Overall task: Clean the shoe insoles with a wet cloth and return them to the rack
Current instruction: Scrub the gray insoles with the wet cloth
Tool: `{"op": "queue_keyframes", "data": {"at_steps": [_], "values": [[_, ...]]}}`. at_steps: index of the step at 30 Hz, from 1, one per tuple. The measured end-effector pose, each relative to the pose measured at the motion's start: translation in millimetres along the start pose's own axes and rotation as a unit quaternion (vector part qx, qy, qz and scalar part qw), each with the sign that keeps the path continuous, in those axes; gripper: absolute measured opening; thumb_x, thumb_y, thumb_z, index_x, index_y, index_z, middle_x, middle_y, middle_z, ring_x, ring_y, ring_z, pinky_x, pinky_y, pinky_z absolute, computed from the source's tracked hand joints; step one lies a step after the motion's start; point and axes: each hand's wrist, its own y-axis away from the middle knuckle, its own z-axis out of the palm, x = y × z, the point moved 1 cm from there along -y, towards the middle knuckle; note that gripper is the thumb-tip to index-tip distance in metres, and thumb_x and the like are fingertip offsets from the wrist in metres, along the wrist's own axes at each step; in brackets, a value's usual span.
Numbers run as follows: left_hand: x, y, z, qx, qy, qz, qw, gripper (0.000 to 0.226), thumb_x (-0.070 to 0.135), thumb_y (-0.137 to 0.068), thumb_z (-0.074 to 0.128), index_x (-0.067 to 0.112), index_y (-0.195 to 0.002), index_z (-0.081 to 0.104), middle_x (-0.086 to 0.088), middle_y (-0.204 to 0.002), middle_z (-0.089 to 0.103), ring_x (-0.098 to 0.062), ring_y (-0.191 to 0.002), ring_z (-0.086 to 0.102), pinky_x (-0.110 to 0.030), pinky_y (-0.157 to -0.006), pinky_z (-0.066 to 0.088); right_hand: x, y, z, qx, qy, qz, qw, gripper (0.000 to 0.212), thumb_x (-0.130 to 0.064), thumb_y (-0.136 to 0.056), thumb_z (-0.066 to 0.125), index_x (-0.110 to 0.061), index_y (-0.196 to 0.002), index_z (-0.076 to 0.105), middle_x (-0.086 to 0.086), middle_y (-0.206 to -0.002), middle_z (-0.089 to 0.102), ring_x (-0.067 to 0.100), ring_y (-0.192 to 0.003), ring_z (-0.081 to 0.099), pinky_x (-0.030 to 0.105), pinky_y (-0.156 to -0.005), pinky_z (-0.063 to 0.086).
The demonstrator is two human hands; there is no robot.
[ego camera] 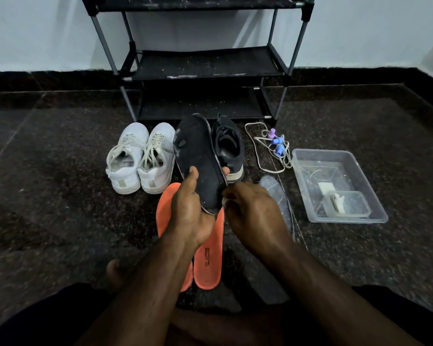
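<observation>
My left hand point(190, 211) grips a black insole point(198, 156) by its heel end and holds it upright, toe pointing up, above the floor. My right hand point(253, 216) has its fingers curled at the insole's lower right edge, pinching a small pale scrap of cloth point(224, 201) that is mostly hidden. Two orange insoles point(208, 258) lie on the floor under my hands. A grey insole point(278, 193) lies to the right, partly behind my right hand. The black shoe rack point(205, 63) stands against the wall with bare shelves.
A pair of white sneakers point(140, 158) and one black shoe point(229, 148) stand in front of the rack. A clear plastic tub point(370, 186) with water and a smaller container sits at the right. A white cord with coloured pegs point(273, 146) lies beside it. My bare foot point(115, 270) rests lower left.
</observation>
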Motion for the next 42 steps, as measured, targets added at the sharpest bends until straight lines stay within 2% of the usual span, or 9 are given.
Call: {"op": "queue_keyframes", "data": {"at_steps": [5, 10, 14, 18, 25, 28, 33, 37, 42], "values": [[-2.3, 1.1, 1.6, 0.023, -0.015, -0.001, 1.0, 0.048, 0.041, -0.105, 0.041, 0.004, -0.112, 0.07, -0.014, -0.103, 0.075, -0.024, -0.091, 0.071, -0.039, -0.098, 0.049, -17.7, 10.4, 8.9, -0.033, -0.039, -0.039, 0.998, 0.015, -0.008, -0.074, 0.057, -0.016, -0.086, 0.064, -0.002, -0.081, 0.064, 0.019, -0.08, 0.058, 0.033, -0.073, 0.046], [-4.7, 0.2, 0.7, 0.02, 0.01, -0.017, 1.0, 0.05, 0.041, -0.106, 0.038, 0.002, -0.125, 0.063, -0.016, -0.105, 0.074, -0.025, -0.095, 0.07, -0.038, -0.093, 0.052, 1.9, -2.8, 5.1, 0.017, -0.01, 0.01, 1.0, 0.018, -0.003, -0.074, 0.059, -0.016, -0.085, 0.065, -0.002, -0.08, 0.064, 0.021, -0.079, 0.059, 0.034, -0.073, 0.046], [-3.2, 1.9, 1.6, 0.038, 0.005, -0.011, 0.999, 0.046, 0.04, -0.104, 0.043, 0.004, -0.117, 0.068, -0.015, -0.104, 0.074, -0.023, -0.09, 0.071, -0.036, -0.089, 0.055, -14.8, 10.7, 12.2, -0.037, -0.029, -0.058, 0.997, 0.013, -0.006, -0.074, 0.06, -0.016, -0.082, 0.063, -0.001, -0.079, 0.063, 0.02, -0.078, 0.058, 0.036, -0.072, 0.047], [-3.7, 1.1, 0.3, 0.034, 0.026, -0.022, 0.999, 0.048, 0.04, -0.105, 0.041, 0.003, -0.124, 0.065, -0.017, -0.112, 0.071, -0.027, -0.102, 0.068, -0.039, -0.099, 0.049, 1.6, 0.1, 9.6, 0.007, -0.021, -0.014, 1.0, 0.015, -0.003, -0.073, 0.057, -0.015, -0.08, 0.062, -0.001, -0.076, 0.061, 0.021, -0.076, 0.057, 0.039, -0.069, 0.049], [-4.9, 4.0, 1.9, 0.034, 0.024, -0.026, 0.999, 0.049, 0.042, -0.104, 0.042, 0.003, -0.12, 0.067, -0.016, -0.11, 0.072, -0.027, -0.1, 0.068, -0.043, -0.108, 0.044, -8.8, 6.0, 8.2, -0.016, -0.065, -0.036, 0.997, 0.017, -0.002, -0.073, 0.062, -0.016, -0.083, 0.064, -0.004, -0.08, 0.064, 0.018, -0.08, 0.059, 0.038, -0.073, 0.049], [-5.7, 6.4, 3.7, 0.028, 0.021, -0.042, 0.999, 0.054, 0.042, -0.105, 0.038, 0.0, -0.13, 0.06, -0.018, -0.118, 0.069, -0.028, -0.107, 0.066, -0.039, -0.103, 0.049, -4.2, -1.9, 5.8, 0.022, -0.055, -0.016, 0.998, 0.016, -0.002, -0.074, 0.061, -0.014, -0.085, 0.065, -0.002, -0.082, 0.065, 0.019, -0.081, 0.058, 0.037, -0.074, 0.047], [-6.7, 7.2, 0.1, 0.048, -0.013, -0.071, 0.996, 0.061, 0.053, -0.097, 0.048, 0.002, -0.129, 0.059, -0.015, -0.11, 0.064, -0.025, -0.1, 0.064, -0.034, -0.091, 0.05, -18.1, 6.6, 10.4, -0.055, -0.062, -0.073, 0.994, 0.02, -0.01, -0.078, 0.058, -0.018, -0.095, 0.064, -0.003, -0.088, 0.066, 0.02, -0.085, 0.055, 0.034, -0.076, 0.046], [-8.1, 9.7, 2.2, 0.053, -0.021, -0.07, 0.996, 0.06, 0.047, -0.101, 0.046, -0.001, -0.135, 0.057, -0.019, -0.132, 0.062, -0.03, -0.116, 0.062, -0.036, -0.097, 0.051, -9.3, 0.7, 5.1, -0.037, -0.058, -0.051, 0.996, 0.016, -0.012, -0.079, 0.057, -0.016, -0.094, 0.063, -0.003, -0.086, 0.066, 0.02, -0.084, 0.056, 0.037, -0.073, 0.047], [-10.1, 8.8, 0.5, 0.048, -0.027, -0.061, 0.997, 0.061, 0.047, -0.101, 0.047, -0.002, -0.135, 0.057, -0.018, -0.122, 0.066, -0.029, -0.11, 0.065, -0.037, -0.099, 0.05, -12.9, 2.4, 8.8, -0.067, -0.058, -0.065, 0.994, 0.017, -0.009, -0.078, 0.059, -0.014, -0.094, 0.062, 0.002, -0.085, 0.065, 0.023, -0.084, 0.056, 0.04, -0.072, 0.049]]}}
